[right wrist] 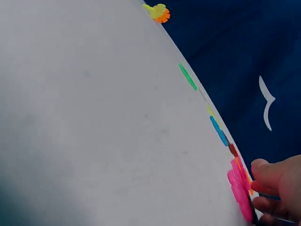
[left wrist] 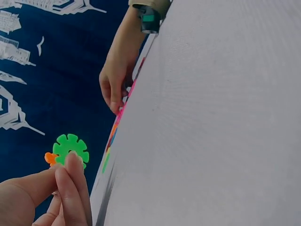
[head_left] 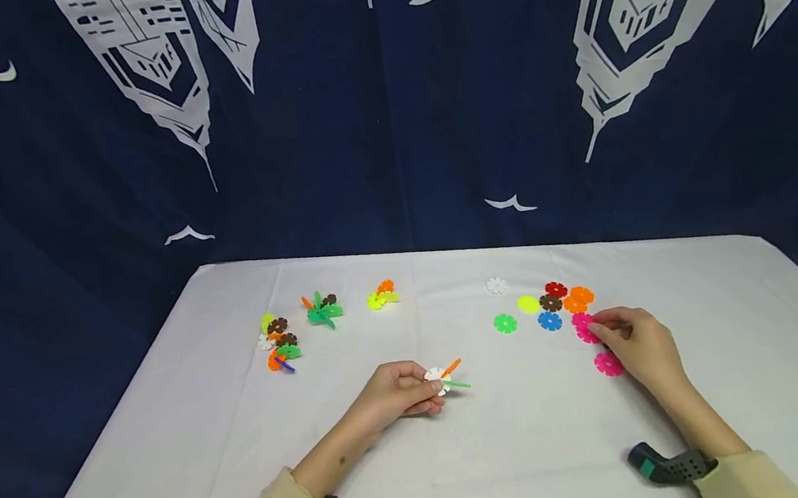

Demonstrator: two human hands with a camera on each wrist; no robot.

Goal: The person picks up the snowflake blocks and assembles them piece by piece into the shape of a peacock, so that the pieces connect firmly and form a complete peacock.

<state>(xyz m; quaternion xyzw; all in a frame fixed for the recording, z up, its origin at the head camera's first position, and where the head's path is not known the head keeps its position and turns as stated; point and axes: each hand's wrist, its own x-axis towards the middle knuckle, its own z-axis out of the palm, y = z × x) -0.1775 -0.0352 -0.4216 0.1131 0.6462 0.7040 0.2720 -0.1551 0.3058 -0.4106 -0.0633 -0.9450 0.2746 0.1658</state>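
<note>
My left hand (head_left: 398, 390) pinches a small joined cluster of plastic snowflake discs: a white disc (head_left: 434, 376) with an orange disc (head_left: 451, 367) and a green disc (head_left: 458, 384) seen edge-on. The left wrist view shows the green disc (left wrist: 70, 149) face-on above the fingertips, orange behind it. Over on the right, my right hand (head_left: 637, 344) reaches down to pink discs (head_left: 584, 329), its thumb and fingertips touching their edge. Whether it pinches one I cannot tell. Another pink disc (head_left: 608, 364) lies nearer, beside that hand.
Loose discs lie left of the right hand: orange (head_left: 582, 295), red (head_left: 556, 290), brown (head_left: 551, 303), blue (head_left: 550, 322), yellow (head_left: 529, 304), green (head_left: 505, 323) and white (head_left: 496, 286). Joined clusters stand farther left: yellow-orange (head_left: 381, 297), green (head_left: 322, 313) and mixed-colour (head_left: 284, 352).
</note>
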